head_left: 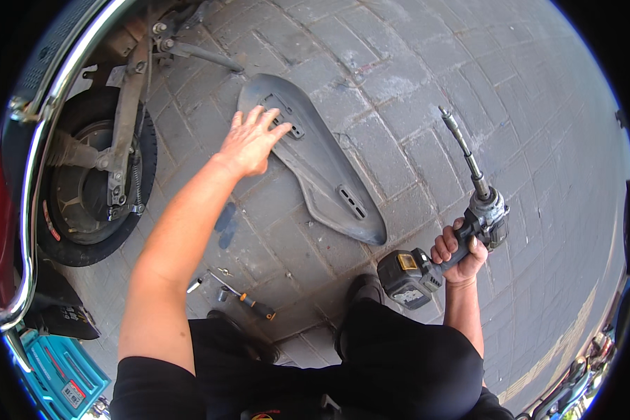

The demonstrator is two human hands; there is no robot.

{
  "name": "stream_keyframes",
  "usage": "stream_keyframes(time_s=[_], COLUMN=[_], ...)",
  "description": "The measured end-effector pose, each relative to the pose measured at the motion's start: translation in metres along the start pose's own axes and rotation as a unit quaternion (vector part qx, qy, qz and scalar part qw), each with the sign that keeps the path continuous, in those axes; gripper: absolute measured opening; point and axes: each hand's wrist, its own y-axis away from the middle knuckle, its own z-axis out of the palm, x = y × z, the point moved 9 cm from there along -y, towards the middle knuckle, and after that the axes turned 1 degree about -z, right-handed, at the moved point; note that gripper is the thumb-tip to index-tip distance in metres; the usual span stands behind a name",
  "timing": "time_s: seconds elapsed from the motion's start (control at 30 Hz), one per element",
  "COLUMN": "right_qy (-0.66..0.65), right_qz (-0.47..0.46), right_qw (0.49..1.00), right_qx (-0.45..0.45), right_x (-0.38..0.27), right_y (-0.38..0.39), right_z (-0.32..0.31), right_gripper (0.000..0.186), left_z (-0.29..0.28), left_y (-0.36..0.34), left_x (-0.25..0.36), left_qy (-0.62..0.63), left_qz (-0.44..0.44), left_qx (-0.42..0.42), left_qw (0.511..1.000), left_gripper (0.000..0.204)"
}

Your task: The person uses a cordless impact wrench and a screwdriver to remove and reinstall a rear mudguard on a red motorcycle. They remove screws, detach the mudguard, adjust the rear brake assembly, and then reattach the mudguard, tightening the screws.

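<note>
My right hand [458,253] is wrapped round the grip of a cordless impact wrench [493,210], which has a long socket extension pointing up and away and a battery at its base. On the paving lies a long grey plastic panel [332,168], rounded at the far end and slotted in two places. Over its far left edge my left hand [252,143] is spread, fingers apart and reaching onto the panel; whether they press on it I cannot tell.
At the left stands a vehicle with a wheel [91,175], a suspension arm [127,119] and a chrome bar [31,182]. Near my feet lie a screwdriver [248,301] and a small socket [222,294]. A teal tool case [63,371] sits at the lower left.
</note>
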Motion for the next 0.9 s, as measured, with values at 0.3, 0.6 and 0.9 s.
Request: stream_keyframes(time_s=[0.3,0.6,0.9], right_qy=[-0.008,-0.008,0.012], right_qz=[0.030,0.028,0.064], right_qw=[0.998,1.000,0.997], right_qx=[0.058,0.003,-0.042], right_x=[0.015,0.013,0.016], right_y=[-0.006,-0.015,-0.028], right_z=[-0.009,0.020,0.044], right_gripper=[0.047,0.046,0.045], left_z=[0.020,-0.063,-0.119], left_y=[-0.001,0.068,0.160], left_x=[0.004,-0.037,-0.040], left_qy=[-0.012,0.256,0.347], left_qz=[0.058,-0.095,-0.235], left_qx=[0.079,0.127,0.131], left_qw=[0.995,0.954,0.898], left_gripper=[0.027,0.020,0.027])
